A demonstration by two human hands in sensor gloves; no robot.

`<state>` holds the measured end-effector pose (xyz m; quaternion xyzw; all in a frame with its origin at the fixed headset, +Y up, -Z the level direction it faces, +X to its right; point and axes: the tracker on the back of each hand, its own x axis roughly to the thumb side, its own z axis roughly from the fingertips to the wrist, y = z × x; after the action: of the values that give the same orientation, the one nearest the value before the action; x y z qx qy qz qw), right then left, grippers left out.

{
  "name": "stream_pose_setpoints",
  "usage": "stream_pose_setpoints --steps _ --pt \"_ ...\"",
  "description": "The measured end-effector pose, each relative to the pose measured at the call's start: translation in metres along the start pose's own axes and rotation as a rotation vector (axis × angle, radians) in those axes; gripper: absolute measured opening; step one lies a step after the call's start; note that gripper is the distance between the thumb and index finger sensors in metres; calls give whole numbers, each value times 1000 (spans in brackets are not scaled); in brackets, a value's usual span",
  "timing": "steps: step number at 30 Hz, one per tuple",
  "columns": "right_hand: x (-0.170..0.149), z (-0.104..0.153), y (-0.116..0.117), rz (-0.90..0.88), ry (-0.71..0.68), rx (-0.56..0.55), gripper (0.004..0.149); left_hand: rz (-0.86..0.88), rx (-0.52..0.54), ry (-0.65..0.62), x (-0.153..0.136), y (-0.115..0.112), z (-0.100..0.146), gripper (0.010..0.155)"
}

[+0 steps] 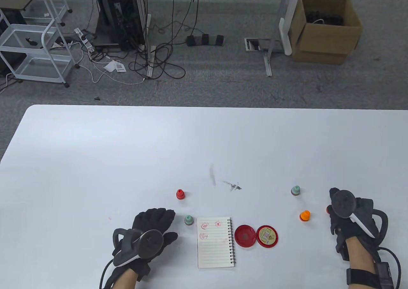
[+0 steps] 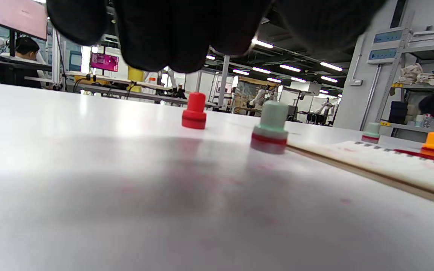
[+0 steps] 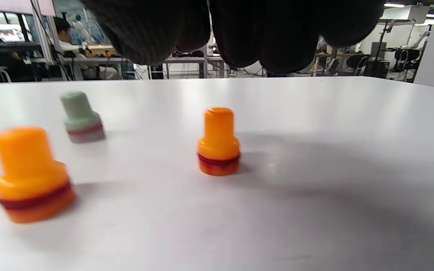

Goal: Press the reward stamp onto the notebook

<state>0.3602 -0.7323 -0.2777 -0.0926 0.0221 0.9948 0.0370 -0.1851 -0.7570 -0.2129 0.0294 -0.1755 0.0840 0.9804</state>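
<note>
Table (image 1: 95, 148): white top, grey scuff marks near its middle.
Notebook (image 1: 214, 242): small spiral-bound pad, lined page up, spiral on its right edge; lies flat near the table's front edge, between the two hands. Three red stamp prints sit on the upper part of the page.
Ink pad (image 1: 245, 236): round red tray, open, just right of the notebook's spiral.
Ink pad lid (image 1: 267, 236): round, red rim with a yellowish label, touching or just beside the ink pad on its right.
Green stamp, near (image 1: 188, 219): mint top, red band; upright, just off the notebook's top left corner, close to the left hand's fingertips. Also in the left wrist view (image 2: 270, 128).
Red stamp (image 1: 180, 194): upright, beyond the near green stamp.
Green stamp, far (image 1: 295, 190): upright, right half of the table, well apart from the notebook.
Orange stamp (image 1: 305, 216): upright, between ink pad lid and right hand.
Second orange stamp (image 3: 219, 142): upright, under the right hand's fingertips in the right wrist view; only a sliver of it shows in the table view.
Left hand (image 1: 149, 230): black glove, palm down, fingers together and extended, holding nothing.
Right hand (image 1: 349, 217): black glove, over the second orange stamp; cannot tell whether the fingers touch it.
</note>
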Motion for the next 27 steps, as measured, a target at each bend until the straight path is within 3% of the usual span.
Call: stream_pose_setpoints --steps 6,12,22,27 --pt "31 18 -13 -106 -95 -45 66 -7 3 13 -2 1 0 70" --pt "75 31 -10 -177 -211 -31 71 -14 8 7 0 2 1 70" --pt "151 51 10 -273 -342 54 75 -9 7 10 -1 1 0 69" --pt "170 63 33 -285 -385 16 76 -9 13 14 -3 1 1 69"
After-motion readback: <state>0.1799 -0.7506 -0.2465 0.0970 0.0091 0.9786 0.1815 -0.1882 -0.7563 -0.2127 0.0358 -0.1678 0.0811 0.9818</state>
